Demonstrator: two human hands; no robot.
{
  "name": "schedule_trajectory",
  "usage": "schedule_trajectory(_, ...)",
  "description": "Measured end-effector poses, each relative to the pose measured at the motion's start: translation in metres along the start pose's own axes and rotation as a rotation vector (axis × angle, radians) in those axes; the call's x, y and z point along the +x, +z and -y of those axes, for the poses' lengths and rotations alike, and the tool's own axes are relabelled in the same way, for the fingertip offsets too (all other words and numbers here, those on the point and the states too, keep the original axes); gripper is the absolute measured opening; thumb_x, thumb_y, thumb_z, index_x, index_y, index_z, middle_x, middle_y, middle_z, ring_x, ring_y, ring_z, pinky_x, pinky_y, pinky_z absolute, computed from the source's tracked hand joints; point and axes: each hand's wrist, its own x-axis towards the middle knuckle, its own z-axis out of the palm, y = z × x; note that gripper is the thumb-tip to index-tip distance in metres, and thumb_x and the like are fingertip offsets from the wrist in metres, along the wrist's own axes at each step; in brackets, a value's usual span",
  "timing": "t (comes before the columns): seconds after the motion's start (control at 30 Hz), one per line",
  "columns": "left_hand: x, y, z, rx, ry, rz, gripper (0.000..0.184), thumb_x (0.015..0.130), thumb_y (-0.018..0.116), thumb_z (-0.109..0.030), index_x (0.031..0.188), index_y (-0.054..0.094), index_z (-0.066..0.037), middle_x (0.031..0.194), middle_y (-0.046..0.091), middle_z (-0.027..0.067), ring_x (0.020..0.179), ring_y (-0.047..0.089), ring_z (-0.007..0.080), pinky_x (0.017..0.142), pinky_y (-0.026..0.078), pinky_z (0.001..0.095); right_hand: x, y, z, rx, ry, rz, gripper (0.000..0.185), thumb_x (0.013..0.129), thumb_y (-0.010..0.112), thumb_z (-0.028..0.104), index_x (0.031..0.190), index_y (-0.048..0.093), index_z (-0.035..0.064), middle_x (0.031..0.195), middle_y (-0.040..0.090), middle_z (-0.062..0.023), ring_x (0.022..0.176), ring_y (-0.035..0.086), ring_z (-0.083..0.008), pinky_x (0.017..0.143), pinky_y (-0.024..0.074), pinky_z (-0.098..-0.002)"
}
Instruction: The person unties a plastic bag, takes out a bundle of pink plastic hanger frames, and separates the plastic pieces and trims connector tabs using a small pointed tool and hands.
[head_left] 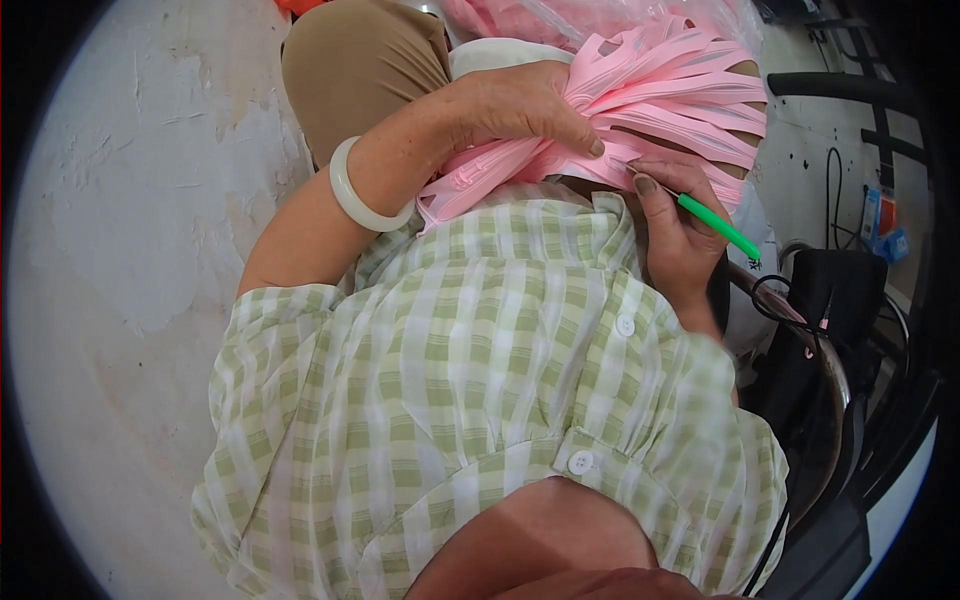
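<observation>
My left hand (535, 103), with a pale bangle (352, 188) on its forearm, is closed over a bundle of pink zippers (680, 95) on my lap. Its thumb presses down on the gathered strips, and their loops fan out to the right. In my right hand (680, 215) is a slim tool with a green handle (722, 226), pinched between thumb and fingers. The tool's thin tip points at the strips just right of my left thumb. Whether it touches them I cannot tell.
Clear plastic with pink material (560, 18) lies beyond my knees. On the right are a curved metal bar (835, 375), black cables, a black object (825, 290) and a blue-and-orange item (884, 225). A worn pale floor (150, 200) stretches along the left.
</observation>
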Motion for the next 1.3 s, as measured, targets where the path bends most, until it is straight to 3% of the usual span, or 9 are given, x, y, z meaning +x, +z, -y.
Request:
schedule_trajectory(0.33, 0.002, 0.001, 0.004, 0.002, -0.003, -0.002, 0.059, 0.069, 0.07, -0.014, 0.12, 0.046, 0.0, 0.111, 0.056, 0.01, 0.099, 0.053, 0.0175, 0.088, 0.041, 0.0292, -0.001, 0.002, 0.001, 0.032, 0.052, -0.018, 0.009, 0.079, 0.059, -0.003, 0.087, 0.061, -0.0009, 0.083, 0.059, -0.007, 0.069, 0.054, -0.0093, 0.059, 0.0424, -0.0191)
schedule_trajectory(0.4, 0.0, 0.005, 0.003, 0.015, 0.062, -0.097, 0.05, 0.063, 0.069, -0.019, 0.107, 0.056, 0.0, 0.095, 0.061, 0.0102, 0.085, 0.055, 0.0182, 0.079, 0.042, 0.0282, 0.0, 0.002, 0.0, -0.015, 0.002, -0.01, 0.009, 0.077, 0.06, -0.004, 0.086, 0.062, -0.001, 0.082, 0.059, -0.0078, 0.069, 0.054, -0.0109, 0.06, 0.0423, -0.0201)
schedule_trajectory(0.7, 0.01, 0.008, 0.003, 0.011, 0.057, -0.084, 0.049, 0.063, 0.069, -0.019, 0.107, 0.056, 0.0, 0.093, 0.061, 0.0102, 0.082, 0.057, 0.0185, 0.077, 0.044, 0.0284, 0.002, -0.006, 0.0, -0.065, -0.041, 0.006, 0.009, 0.075, 0.061, -0.004, 0.083, 0.062, -0.001, 0.078, 0.06, -0.0091, 0.069, 0.056, -0.0151, 0.062, 0.043, -0.0232)
schedule_trajectory(0.73, 0.01, 0.007, 0.002, 0.011, 0.056, -0.083, 0.049, 0.063, 0.069, -0.019, 0.107, 0.056, 0.0, 0.093, 0.061, 0.0102, 0.082, 0.057, 0.0185, 0.077, 0.044, 0.0284, 0.002, -0.006, 0.0, -0.066, -0.04, 0.006, 0.009, 0.075, 0.061, -0.004, 0.083, 0.062, -0.001, 0.078, 0.06, -0.0091, 0.069, 0.056, -0.0151, 0.062, 0.043, -0.0232)
schedule_trajectory(0.8, 0.01, 0.005, 0.0, 0.017, -0.034, -0.032, 0.058, 0.068, 0.069, -0.012, 0.119, 0.046, 0.0, 0.11, 0.055, 0.0101, 0.099, 0.052, 0.0172, 0.089, 0.04, 0.0286, 0.004, -0.006, 0.002, -0.112, -0.077, 0.02, 0.009, 0.075, 0.061, -0.003, 0.083, 0.062, -0.0012, 0.076, 0.06, -0.0097, 0.069, 0.056, -0.0171, 0.062, 0.0433, -0.0243)
schedule_trajectory(0.93, 0.01, 0.006, -0.001, 0.035, -0.012, -0.024, 0.058, 0.068, 0.068, -0.012, 0.119, 0.046, 0.0, 0.109, 0.056, 0.0101, 0.099, 0.052, 0.0171, 0.089, 0.04, 0.0284, 0.006, -0.008, 0.006, -0.206, -0.142, 0.054, 0.008, 0.074, 0.061, -0.003, 0.082, 0.062, -0.0014, 0.077, 0.06, -0.0108, 0.07, 0.056, -0.0185, 0.063, 0.0436, -0.025)
schedule_trajectory(1.03, 0.011, 0.005, 0.002, 0.027, -0.004, -0.025, 0.057, 0.068, 0.069, -0.012, 0.119, 0.046, 0.0, 0.11, 0.056, 0.0101, 0.099, 0.052, 0.0174, 0.089, 0.04, 0.0286, 0.004, -0.011, 0.011, -0.199, -0.043, 0.11, 0.008, 0.078, 0.057, -0.006, 0.085, 0.06, -0.0033, 0.086, 0.06, -0.0112, 0.08, 0.057, -0.0166, 0.074, 0.0442, -0.0251)
schedule_trajectory(1.1, 0.01, 0.008, 0.003, 0.033, 0.035, -0.104, 0.048, 0.063, 0.068, -0.02, 0.106, 0.057, 0.0, 0.094, 0.061, 0.0104, 0.083, 0.057, 0.0185, 0.078, 0.043, 0.0282, 0.002, -0.012, 0.009, 0.161, 0.136, -0.032, 0.009, 0.078, 0.056, -0.006, 0.086, 0.06, -0.0029, 0.087, 0.06, -0.0102, 0.081, 0.056, -0.0155, 0.075, 0.0436, -0.0247)
schedule_trajectory(1.3, 0.009, 0.009, 0.001, 0.018, 0.054, -0.088, 0.048, 0.064, 0.068, -0.019, 0.107, 0.056, 0.0, 0.096, 0.061, 0.01, 0.087, 0.056, 0.0181, 0.08, 0.042, 0.028, 0.0, -0.01, 0.007, 0.044, 0.124, 0.019, 0.009, 0.08, 0.055, -0.006, 0.087, 0.059, -0.0027, 0.089, 0.06, -0.0095, 0.084, 0.056, -0.0144, 0.079, 0.0427, -0.0243)
